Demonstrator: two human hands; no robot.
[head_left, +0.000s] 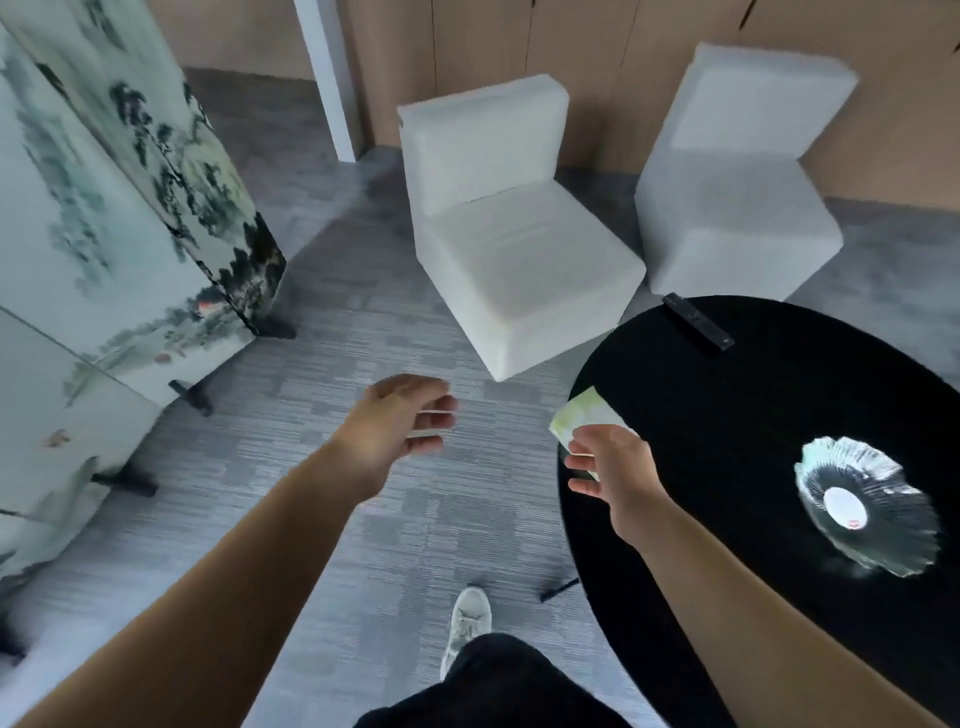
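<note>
Your right grip (610, 473) pinches the pale packet (584, 413) at the left edge of the bench (727, 415), packet above the fingers; left grip (395, 421) loosely open, empty.

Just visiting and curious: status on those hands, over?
Left hand empty, loosely curled, over carpet. Right hand pinches pale green packet at edge of black table. Glass dish and remote lie clear.

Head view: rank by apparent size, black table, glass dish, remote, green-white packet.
1. black table
2. glass dish
3. green-white packet, partly hidden by the right hand, and remote: these look alike and the remote lies farther off, so unranked.
</note>
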